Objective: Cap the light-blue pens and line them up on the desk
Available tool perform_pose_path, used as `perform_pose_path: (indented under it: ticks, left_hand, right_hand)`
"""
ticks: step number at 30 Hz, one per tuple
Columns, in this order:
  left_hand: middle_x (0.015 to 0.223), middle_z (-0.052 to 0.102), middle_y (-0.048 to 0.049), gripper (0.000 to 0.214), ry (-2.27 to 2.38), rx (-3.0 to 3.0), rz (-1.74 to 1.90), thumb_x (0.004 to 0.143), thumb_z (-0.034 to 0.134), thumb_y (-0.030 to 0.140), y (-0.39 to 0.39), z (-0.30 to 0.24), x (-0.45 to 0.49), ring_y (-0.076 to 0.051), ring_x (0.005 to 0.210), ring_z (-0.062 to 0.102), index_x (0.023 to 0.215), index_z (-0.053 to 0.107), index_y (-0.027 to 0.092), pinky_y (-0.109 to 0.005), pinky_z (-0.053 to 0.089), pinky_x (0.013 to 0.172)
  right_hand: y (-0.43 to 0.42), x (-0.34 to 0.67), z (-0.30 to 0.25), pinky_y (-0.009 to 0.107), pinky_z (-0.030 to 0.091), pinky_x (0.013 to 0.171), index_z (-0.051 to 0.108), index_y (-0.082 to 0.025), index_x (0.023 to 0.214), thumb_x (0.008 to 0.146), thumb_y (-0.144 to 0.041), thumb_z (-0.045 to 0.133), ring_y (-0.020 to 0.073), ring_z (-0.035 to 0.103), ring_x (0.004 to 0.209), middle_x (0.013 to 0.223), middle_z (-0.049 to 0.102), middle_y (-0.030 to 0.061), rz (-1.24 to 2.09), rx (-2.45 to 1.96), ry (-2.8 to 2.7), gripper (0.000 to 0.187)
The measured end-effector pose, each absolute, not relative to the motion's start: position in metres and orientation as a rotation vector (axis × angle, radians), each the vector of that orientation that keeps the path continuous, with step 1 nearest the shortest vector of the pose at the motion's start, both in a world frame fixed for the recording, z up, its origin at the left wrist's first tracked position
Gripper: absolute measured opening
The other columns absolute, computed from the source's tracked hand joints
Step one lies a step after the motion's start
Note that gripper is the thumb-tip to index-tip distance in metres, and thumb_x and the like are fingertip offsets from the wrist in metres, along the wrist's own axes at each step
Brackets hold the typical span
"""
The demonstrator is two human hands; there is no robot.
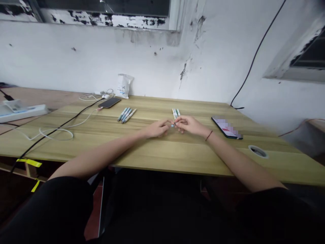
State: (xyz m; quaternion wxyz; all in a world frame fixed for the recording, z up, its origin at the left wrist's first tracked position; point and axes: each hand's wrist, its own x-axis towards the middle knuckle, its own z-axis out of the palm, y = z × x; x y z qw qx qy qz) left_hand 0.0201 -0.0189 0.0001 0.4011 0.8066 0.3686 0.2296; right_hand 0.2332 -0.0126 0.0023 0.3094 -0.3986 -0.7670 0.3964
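Observation:
My left hand [156, 129] and my right hand [190, 124] meet over the middle of the wooden table [162, 152]. Both have their fingers curled and pinch a small pen [173, 125] between them; only its light blue tip shows. Just beyond the hands lies a small bunch of pens [176, 112]. Another group of several pens [126, 114] lies to the left, apart from both hands.
A phone [226, 127] with a lit screen lies right of my right hand. A dark phone [109, 102] on a cable, a white pouch [123, 86] and loose cables [54, 133] sit at the left. A cable hole [258, 151] is near the right front edge.

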Motion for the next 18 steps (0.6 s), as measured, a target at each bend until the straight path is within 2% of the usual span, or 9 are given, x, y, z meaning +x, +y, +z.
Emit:
perform_pose_path:
  ticks: [7, 13, 18]
  left_hand:
    - [0.060, 0.045, 0.0061, 0.042, 0.932, 2.065, 0.431, 0.086, 0.046, 0.045, -0.016, 0.004, 0.015, -0.006, 0.043, 0.035, 0.124, 0.045, 0.028, -0.017, 0.029, 0.039]
    - [0.053, 0.036, 0.0072, 0.039, 0.930, 2.016, 0.432, 0.085, 0.047, 0.041, -0.015, 0.007, 0.014, -0.006, 0.039, 0.030, 0.122, 0.047, 0.026, -0.017, 0.025, 0.038]
    - [0.053, 0.036, 0.0066, 0.039, 0.903, 1.916, 0.467, 0.085, 0.048, 0.036, -0.012, 0.003, 0.013, -0.006, 0.040, 0.028, 0.122, 0.047, 0.024, -0.018, 0.021, 0.038]
  right_hand:
    - [-0.009, 0.232, -0.003, 0.026, 0.051, 0.057, 0.057, -0.016, 0.094, 0.083, -0.037, 0.059, 0.0094, 0.057, 0.060, 0.083, 0.064, 0.0053, 1.122, -1.033, -1.998, 0.024]
    - [-0.001, 0.232, -0.011, 0.025, 0.050, 0.056, 0.057, -0.016, 0.091, 0.080, -0.043, 0.062, 0.0095, 0.057, 0.059, 0.078, 0.062, 0.0035, 1.248, -0.995, -1.915, 0.029]
    - [-0.006, 0.230, -0.006, 0.025, 0.047, 0.055, 0.055, -0.017, 0.085, 0.078, -0.039, 0.063, 0.0105, 0.056, 0.061, 0.074, 0.059, 0.0022, 1.359, -0.989, -1.787, 0.025]
